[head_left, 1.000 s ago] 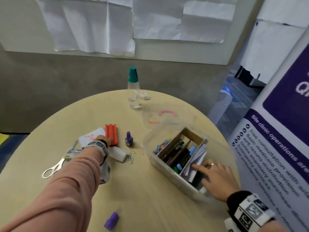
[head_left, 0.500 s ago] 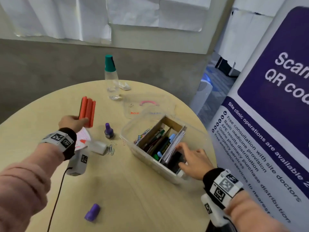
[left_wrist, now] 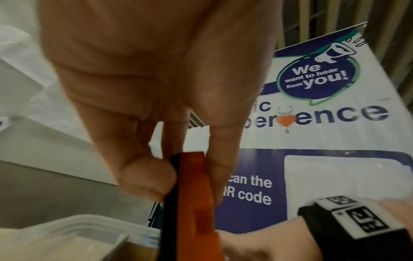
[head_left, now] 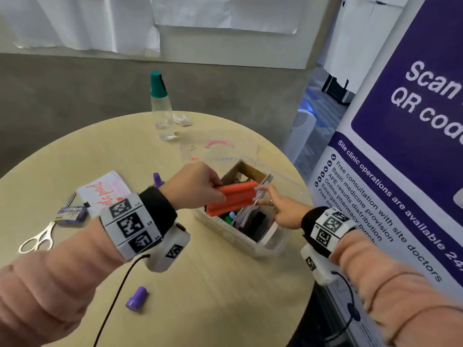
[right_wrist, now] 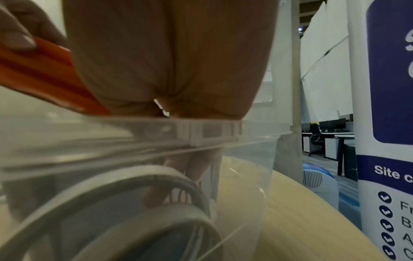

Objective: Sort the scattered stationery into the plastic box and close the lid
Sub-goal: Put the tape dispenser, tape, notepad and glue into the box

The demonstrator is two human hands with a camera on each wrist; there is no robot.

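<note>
Head cam looks down from above at table (head_left: 225,284) w/ box (head_left: 273,242). Left wrist cam sits v. close behind fingers (left_wrist: 145,176), facing banner (left_wrist: 335,123). Right wrist cam low against box wall (right_wrist: 134,141). All share orange block (head_left: 233,197).

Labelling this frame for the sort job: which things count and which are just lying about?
Job:
- left hand holding the orange case
- right hand reaching into the plastic box
- lid
- scissors
- notepad
- purple cap

Lying about:
- water bottle
- banner
</note>
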